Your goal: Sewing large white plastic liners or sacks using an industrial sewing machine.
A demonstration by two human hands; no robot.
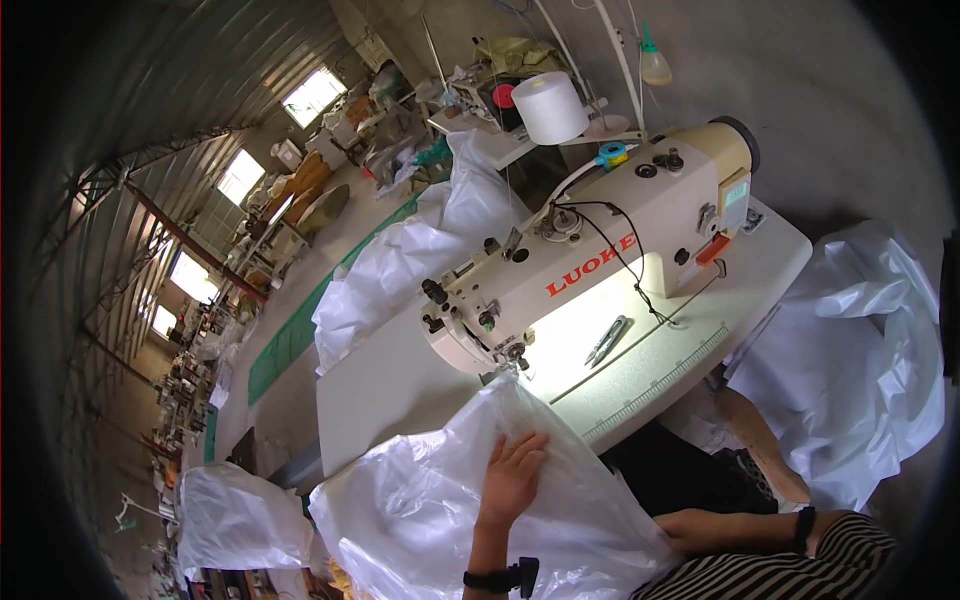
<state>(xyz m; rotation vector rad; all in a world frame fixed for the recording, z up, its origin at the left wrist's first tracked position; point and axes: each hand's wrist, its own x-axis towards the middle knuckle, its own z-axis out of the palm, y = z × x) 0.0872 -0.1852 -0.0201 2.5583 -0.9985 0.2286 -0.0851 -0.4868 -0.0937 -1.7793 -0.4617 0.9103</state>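
A shiny white plastic sheet (440, 470) drapes over the front of the sewing machine table. One corner of it runs up to the needle area of a white industrial sewing machine (600, 235). My left hand (513, 480) lies on the sheet with its fingers stretched out, just in front of the needle area. Lower right, my right hand (690, 530) grips the sheet's right edge; its fingertips are partly hidden. Small metal thread snips (607, 341) rest on the lit machine bed, right of the needle.
A white thread cone (550, 108) stands behind the machine. White sheeting (400, 260) is heaped beyond the table, and more sheeting (850, 350) hangs at the right. A smaller white bundle (240, 520) sits lower left. An oil bottle (654, 62) hangs at the wall.
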